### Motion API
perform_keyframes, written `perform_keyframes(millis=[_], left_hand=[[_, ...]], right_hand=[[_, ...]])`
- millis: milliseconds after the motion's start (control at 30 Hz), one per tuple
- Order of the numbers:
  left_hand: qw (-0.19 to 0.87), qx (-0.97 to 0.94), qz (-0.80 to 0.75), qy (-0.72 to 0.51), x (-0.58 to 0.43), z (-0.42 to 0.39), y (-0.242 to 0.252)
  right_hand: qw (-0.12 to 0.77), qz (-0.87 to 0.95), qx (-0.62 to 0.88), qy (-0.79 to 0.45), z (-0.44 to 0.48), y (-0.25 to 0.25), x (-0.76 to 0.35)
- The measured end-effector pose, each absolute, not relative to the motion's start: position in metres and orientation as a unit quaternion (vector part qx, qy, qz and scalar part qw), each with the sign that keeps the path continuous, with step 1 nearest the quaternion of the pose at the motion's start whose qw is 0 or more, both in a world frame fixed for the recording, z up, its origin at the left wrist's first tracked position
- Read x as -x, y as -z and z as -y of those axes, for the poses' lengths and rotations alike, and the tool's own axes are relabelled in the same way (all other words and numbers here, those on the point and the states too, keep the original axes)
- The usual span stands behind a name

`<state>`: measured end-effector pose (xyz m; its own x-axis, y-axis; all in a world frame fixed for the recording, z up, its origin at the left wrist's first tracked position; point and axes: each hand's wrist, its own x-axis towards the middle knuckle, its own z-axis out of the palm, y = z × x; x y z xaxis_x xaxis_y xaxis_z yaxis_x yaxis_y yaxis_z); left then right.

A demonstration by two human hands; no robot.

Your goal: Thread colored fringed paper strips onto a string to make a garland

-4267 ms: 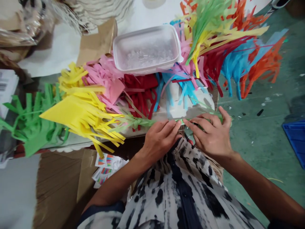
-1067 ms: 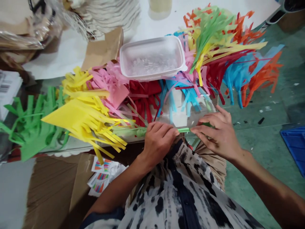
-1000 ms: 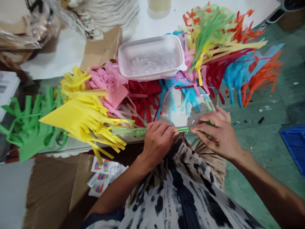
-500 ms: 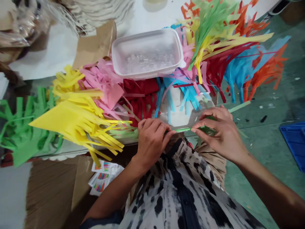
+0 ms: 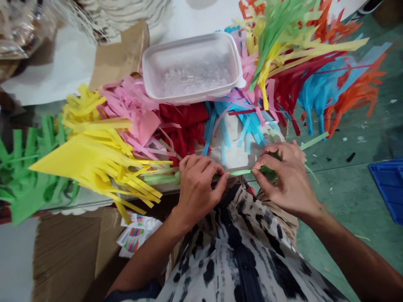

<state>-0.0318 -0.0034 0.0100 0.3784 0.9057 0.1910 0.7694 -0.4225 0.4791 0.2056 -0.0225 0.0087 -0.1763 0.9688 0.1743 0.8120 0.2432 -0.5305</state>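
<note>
Between my two hands stretches a narrow green paper strip [image 5: 239, 172], at the table's near edge. My left hand [image 5: 201, 180] pinches its left end between thumb and fingers. The right end is pinched by my right hand [image 5: 281, 174], with more green fringe partly hidden behind its fingers. Pale green streamers show to the left of my left hand. Just beyond my hands lie blue fringed paper [image 5: 248, 130] and dark red fringed paper [image 5: 185, 126]. A white plastic tub [image 5: 192, 95] holding many small clear pieces stands farther back.
Yellow fringed paper [image 5: 78, 161], pink fringed paper [image 5: 132, 113] and green fringed paper [image 5: 28, 184] lie to the left. Mixed coloured fringes [image 5: 283, 54] are heaped at the back right. A blue crate [image 5: 388, 186] is on the floor at right, and a cardboard box [image 5: 63, 256] below left.
Both hands keep their pinch on the green strip, shifting only slightly. The view has moved a little, so the tub and papers on the left appear farther left.
</note>
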Motion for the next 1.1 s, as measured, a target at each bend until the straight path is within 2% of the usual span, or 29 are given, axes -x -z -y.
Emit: perform_keyframes(millis=[400,833,1100], left_hand=[[0.164,-0.808,-0.521,-0.221,0.033,0.003,-0.006],[0.154,-0.815,-0.527,-0.183,0.029,0.003,-0.013],[0.076,-0.853,-0.464,-0.225,0.017,0.016,-0.014]], right_hand=[[0.308,0.755,0.556,-0.162,0.026,-0.001,-0.212],[0.230,0.765,0.591,-0.117,0.021,-0.010,-0.200],[0.234,0.734,0.637,-0.029,0.030,-0.006,-0.219]])
